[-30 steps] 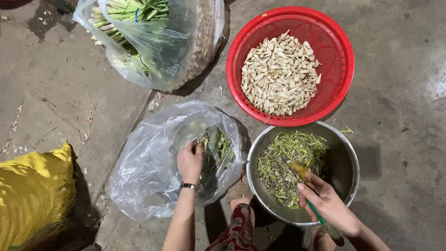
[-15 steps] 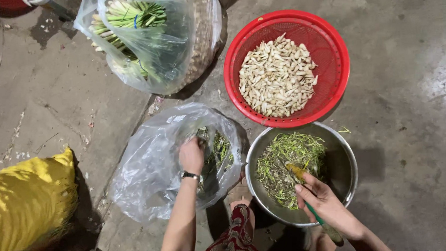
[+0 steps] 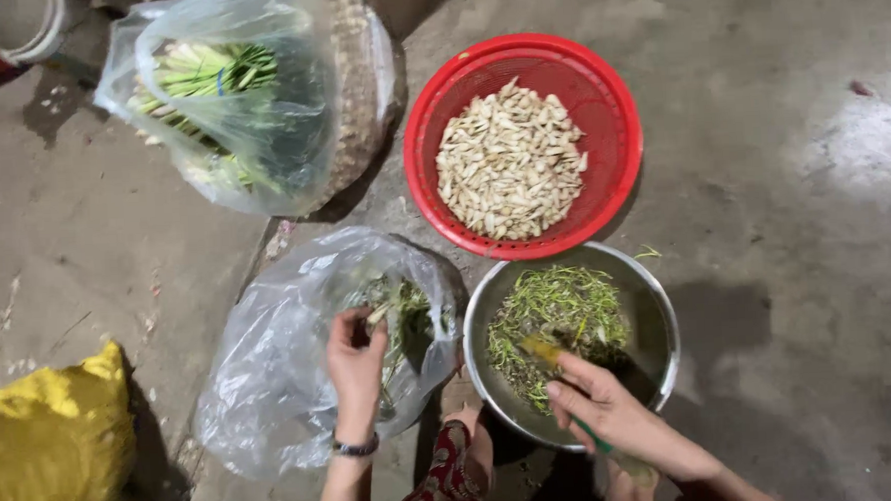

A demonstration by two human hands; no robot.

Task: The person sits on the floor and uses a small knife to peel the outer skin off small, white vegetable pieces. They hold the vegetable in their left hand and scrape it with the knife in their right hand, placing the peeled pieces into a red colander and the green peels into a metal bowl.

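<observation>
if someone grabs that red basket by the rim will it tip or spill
The red basket looks wide and shallow, so it probably stays level. The pale pieces lie loose in a heap and would likely slide if it tilts. It looks like thin plastic, so it may flex.

The yellow sack (image 3: 44, 448) and white bucket (image 3: 20, 27) are cut off by the picture's edges.

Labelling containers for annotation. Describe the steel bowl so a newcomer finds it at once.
Start at the big red basket of pale peeled pieces on the concrete floor. Directly below it, toward the person, sits the steel bowl, with the right hand over it. It is the only shiny metal container, holding thin green trimmings rather than pale pieces.
</observation>
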